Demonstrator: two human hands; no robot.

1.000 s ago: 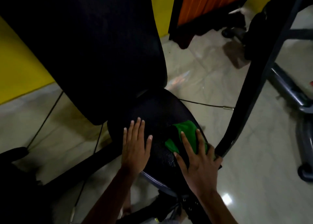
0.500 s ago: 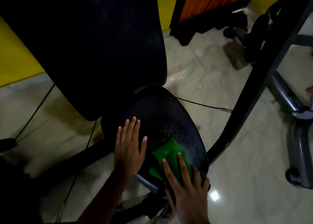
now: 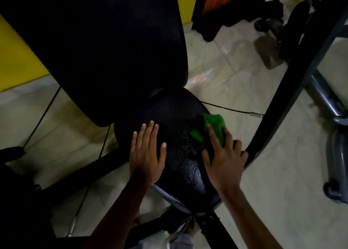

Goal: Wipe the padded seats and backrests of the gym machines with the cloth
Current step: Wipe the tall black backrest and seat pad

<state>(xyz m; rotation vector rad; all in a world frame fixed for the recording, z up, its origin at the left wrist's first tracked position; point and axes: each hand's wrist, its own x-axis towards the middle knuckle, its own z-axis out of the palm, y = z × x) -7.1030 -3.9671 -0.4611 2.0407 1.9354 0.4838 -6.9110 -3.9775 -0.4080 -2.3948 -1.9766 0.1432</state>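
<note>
Both hands flat, R hand [image 3: 223, 158] on green cloth [image 3: 214, 125], glossy black seat [image 3: 180, 154]

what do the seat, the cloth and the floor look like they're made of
Seat: probably vinyl or faux leather over padding; black, pebbled and glossy, with wet-looking specks.
Cloth: soft green fabric, perhaps microfibre; matte and bunched under the right hand.
Floor: likely polished stone or ceramic tile; pale, veined, faintly reflective, with visible joint lines.

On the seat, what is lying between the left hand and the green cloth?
Only bare, wet-looking seat padding separates the left hand from the green cloth in the head view.
</note>
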